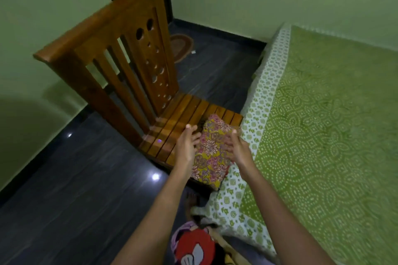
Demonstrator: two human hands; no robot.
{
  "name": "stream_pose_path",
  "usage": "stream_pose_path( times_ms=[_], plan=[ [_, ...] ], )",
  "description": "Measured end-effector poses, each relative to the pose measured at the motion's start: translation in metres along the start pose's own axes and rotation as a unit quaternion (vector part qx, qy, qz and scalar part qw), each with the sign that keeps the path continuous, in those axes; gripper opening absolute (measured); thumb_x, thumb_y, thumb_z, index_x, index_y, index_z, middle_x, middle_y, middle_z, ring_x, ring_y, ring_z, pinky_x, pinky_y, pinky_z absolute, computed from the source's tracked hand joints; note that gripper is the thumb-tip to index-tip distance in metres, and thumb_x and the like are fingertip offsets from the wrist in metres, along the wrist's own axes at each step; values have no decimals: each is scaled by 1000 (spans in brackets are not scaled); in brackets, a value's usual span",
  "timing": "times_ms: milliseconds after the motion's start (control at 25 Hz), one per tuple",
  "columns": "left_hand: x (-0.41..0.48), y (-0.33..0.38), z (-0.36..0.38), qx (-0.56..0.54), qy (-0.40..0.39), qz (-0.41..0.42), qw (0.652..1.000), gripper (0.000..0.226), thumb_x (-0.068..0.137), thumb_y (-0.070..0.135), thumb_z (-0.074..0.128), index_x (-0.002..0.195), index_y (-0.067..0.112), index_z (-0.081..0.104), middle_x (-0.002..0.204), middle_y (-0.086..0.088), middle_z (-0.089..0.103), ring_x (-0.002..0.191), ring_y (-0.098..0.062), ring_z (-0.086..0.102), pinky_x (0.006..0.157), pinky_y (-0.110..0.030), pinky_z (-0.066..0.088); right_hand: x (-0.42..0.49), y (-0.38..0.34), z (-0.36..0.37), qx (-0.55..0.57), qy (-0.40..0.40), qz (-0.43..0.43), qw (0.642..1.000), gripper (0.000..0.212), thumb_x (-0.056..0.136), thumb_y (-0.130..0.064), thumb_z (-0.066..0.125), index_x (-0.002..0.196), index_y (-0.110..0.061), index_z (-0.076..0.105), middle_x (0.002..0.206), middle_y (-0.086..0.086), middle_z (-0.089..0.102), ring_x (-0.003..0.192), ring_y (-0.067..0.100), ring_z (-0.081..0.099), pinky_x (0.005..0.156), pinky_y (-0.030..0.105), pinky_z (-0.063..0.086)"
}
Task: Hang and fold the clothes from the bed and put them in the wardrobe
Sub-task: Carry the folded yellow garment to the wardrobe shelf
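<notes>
Both hands, left [187, 146] and right [238, 149], hover spread-fingered either side of the folded yellow-and-pink floral cloth [212, 150] on the slatted wooden chair [172, 127] beside the green-sheeted bed [323, 125], seemingly about to lift it wardrobe-bound.

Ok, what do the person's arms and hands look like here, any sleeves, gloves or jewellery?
Both arms are bare along all that shows, with no sleeves in view. The left hand and right hand wear no gloves, and no rings, bangles or watch can be made out, though the fingers are slightly blurred. Nothing is worn at either wrist.
</notes>
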State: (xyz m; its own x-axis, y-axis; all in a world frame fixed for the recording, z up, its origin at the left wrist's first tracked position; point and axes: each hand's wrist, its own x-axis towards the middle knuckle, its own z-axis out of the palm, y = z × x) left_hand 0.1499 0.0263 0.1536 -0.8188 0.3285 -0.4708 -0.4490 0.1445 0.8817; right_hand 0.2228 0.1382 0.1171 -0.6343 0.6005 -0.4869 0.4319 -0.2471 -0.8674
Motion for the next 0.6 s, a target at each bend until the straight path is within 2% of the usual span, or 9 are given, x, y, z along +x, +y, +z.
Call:
stream_pose_path(
  times_ms=[40, 80, 160, 200, 280, 360, 480, 600],
  plan=[
    [15, -4, 1, 10, -10, -19, 1000, 49, 101, 36, 24, 132, 6, 48, 129, -17, 54, 108, -21, 51, 87, -30, 37, 14, 10, 3, -7, 21, 9, 1000, 58, 99, -44, 32, 122, 5, 52, 116, 28, 59, 99, 42, 59, 83, 53, 50],
    [35, -11, 3, 24, -20, -40, 999, 49, 102, 36, 24, 132, 6, 47, 129, -16, 54, 109, -23, 51, 86, -30, 36, 29, 22, 8, -24, 42, 22, 999, 57, 99, -44, 33, 113, 7, 54, 107, 30, 60, 94, 44, 58, 83, 54, 49],
    [74, -25, 8, 56, -28, -76, 995, 48, 101, 36, 24, 132, 7, 47, 129, -15, 54, 113, -24, 51, 85, -29, 36, 57, 42, 18, -61, 74, 42, 994, 48, 97, -47, 34, 94, -7, 60, 84, 17, 60, 77, 33, 57, 73, 43, 47],
    [94, -32, 12, 74, -35, -96, 992, 48, 101, 37, 25, 132, 7, 47, 129, -14, 54, 114, -24, 50, 84, -29, 36, 73, 53, 22, -80, 81, 49, 992, 42, 97, -46, 35, 98, -12, 60, 85, 13, 59, 77, 30, 57, 69, 40, 43],
    [131, -53, 18, 104, -37, -134, 985, 47, 101, 37, 28, 129, 7, 49, 128, -13, 54, 117, -27, 51, 85, -30, 37, 101, 70, 28, -145, 87, 73, 983, 42, 99, -36, 40, 126, -6, 51, 115, 19, 59, 103, 33, 56, 80, 34, 43],
    [164, -78, 21, 140, -38, -161, 976, 47, 100, 42, 32, 125, 9, 53, 125, -14, 56, 117, -30, 52, 93, -35, 41, 128, 92, 32, -203, 92, 84, 971, 52, 97, -34, 46, 138, -2, 40, 135, 19, 48, 122, 34, 47, 96, 35, 41],
    [197, -111, 21, 222, -57, -179, 957, 51, 96, 49, 36, 125, 11, 53, 126, -13, 56, 118, -32, 51, 101, -47, 41, 153, 121, 33, -264, 101, 111, 953, 59, 94, -32, 53, 140, -2, 33, 138, 21, 37, 125, 38, 42, 99, 47, 42],
    [212, -131, 25, 294, -85, -173, 936, 46, 98, 36, 42, 135, 10, 45, 132, -9, 51, 122, -27, 48, 101, -39, 39, 168, 135, 25, -267, 110, 134, 948, 75, 92, -31, 56, 148, -3, 14, 147, 21, 25, 134, 36, 29, 106, 43, 36]
  ],
)
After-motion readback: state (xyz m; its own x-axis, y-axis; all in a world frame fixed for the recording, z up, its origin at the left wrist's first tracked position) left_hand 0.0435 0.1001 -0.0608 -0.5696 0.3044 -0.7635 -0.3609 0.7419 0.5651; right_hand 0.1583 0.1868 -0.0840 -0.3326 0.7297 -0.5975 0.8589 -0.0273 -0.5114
